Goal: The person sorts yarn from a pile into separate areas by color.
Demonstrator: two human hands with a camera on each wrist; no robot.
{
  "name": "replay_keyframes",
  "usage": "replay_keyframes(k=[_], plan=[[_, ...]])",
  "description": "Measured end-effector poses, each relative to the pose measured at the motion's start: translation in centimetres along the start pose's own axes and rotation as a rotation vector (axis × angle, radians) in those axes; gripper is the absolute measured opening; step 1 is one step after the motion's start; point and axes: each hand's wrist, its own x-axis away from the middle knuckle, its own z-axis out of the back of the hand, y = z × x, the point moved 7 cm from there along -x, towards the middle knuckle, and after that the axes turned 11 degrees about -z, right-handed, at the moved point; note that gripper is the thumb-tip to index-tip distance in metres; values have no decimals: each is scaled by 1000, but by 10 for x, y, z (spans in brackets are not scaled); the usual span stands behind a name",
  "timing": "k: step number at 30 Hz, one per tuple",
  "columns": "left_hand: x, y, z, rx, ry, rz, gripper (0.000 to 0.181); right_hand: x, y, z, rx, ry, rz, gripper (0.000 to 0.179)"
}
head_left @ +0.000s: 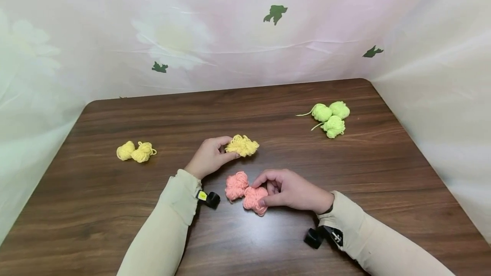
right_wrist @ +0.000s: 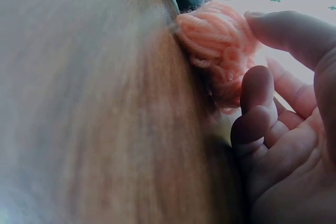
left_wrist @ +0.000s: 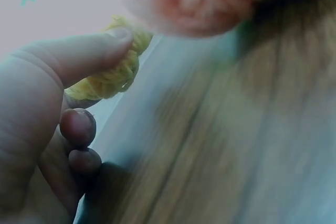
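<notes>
Between thumb and fingers, my left hand [head_left: 209, 156] pinches a yellow yarn ball [head_left: 242, 146] near the table's middle; the left wrist view shows the thumb across that yellow yarn [left_wrist: 113, 77]. Closer to me, two pink yarn balls lie side by side. My right hand [head_left: 289, 188] grips the right-hand pink yarn ball [head_left: 254, 199], thumb on its near side and index finger at its far side. In the right wrist view the thumb tip meets the pink yarn [right_wrist: 220, 40], and the other fingers curl below it. The left-hand pink yarn ball [head_left: 236, 185] is untouched.
Two yellow yarn balls [head_left: 142, 152] lie together at the left of the brown wooden table [head_left: 76, 208]. Three light green yarn balls [head_left: 321, 113] form a cluster at the back right, with loose strands trailing left. Floral cloth [head_left: 230, 33] hangs behind the table and along its sides.
</notes>
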Motion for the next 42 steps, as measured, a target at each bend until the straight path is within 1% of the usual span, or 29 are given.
replay_keyframes(k=[6, 12, 16, 24, 29, 33, 37, 39, 42], plan=[[8, -10, 14, -25, 43, 45, 29, 0, 0, -1, 2, 0, 12, 30], [13, -18, 25, -14, 88, 88, 28, -1, 0, -1, -3, 1, 12, 29], [17, -22, 34, -24, 96, 115, 30, 0, -1, -1, -10, 2, 15, 29], [25, -27, 68, -94, 124, 161, 31, -1, 0, -2, -14, 1, 15, 29], [30, -28, 86, -107, 146, 165, 26, 0, 0, -2, -18, -5, -8, 30], [33, -25, 98, -123, 174, 161, 24, 0, -1, -1, -19, -5, -11, 29], [37, -24, 110, -146, 191, 182, 28, 0, -2, -1, -14, 0, 2, 30], [40, -25, 115, -155, 197, 204, 29, 0, -1, -1, -14, 1, 2, 30], [44, -26, 123, -167, 204, 230, 35, -1, -1, -1, -15, -1, -4, 30]])
